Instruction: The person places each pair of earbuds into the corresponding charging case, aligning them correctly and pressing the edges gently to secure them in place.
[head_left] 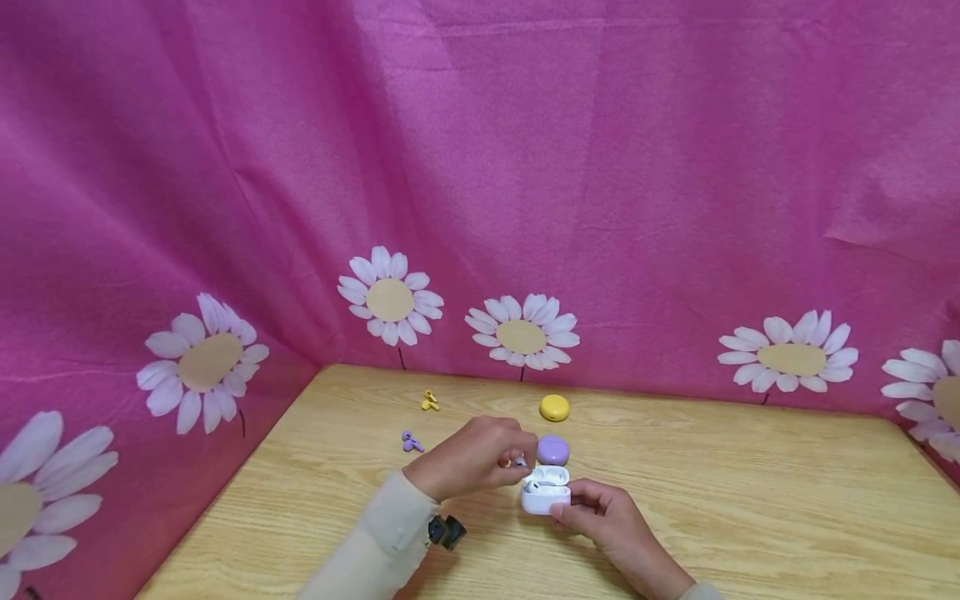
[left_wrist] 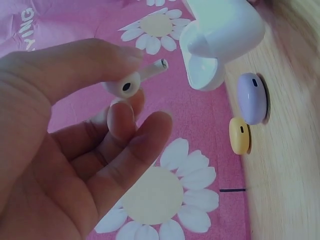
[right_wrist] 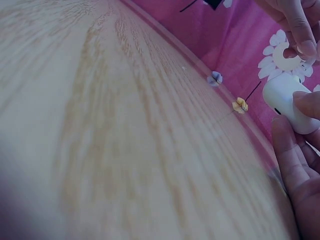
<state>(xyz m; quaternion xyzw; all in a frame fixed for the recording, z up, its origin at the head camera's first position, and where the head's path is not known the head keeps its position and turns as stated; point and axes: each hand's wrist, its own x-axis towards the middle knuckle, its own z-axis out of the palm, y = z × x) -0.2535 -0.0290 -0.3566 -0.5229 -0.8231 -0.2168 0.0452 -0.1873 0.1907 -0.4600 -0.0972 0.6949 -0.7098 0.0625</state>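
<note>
- Moving a white earbud (left_wrist: 120,90) into or out of the white case (head_left: 546,505) seems in hand; if stowing is meant, careful alignment is called for
- Left of the case, the earbud is pinched by the left hand (head_left: 480,458)
- The case, lid (head_left: 555,476) raised, long axis left to right, is gripped by the right hand (head_left: 611,525)
- The earbud is held near the lid, its stem (left_wrist: 153,70) pointed toward the case

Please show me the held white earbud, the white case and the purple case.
White earbud (left_wrist: 127,86), left wrist view: its head, at the dark oval.
White case (head_left: 542,501), head view: front of its body.
Purple case (head_left: 553,451), head view: middle of its shell.
</note>
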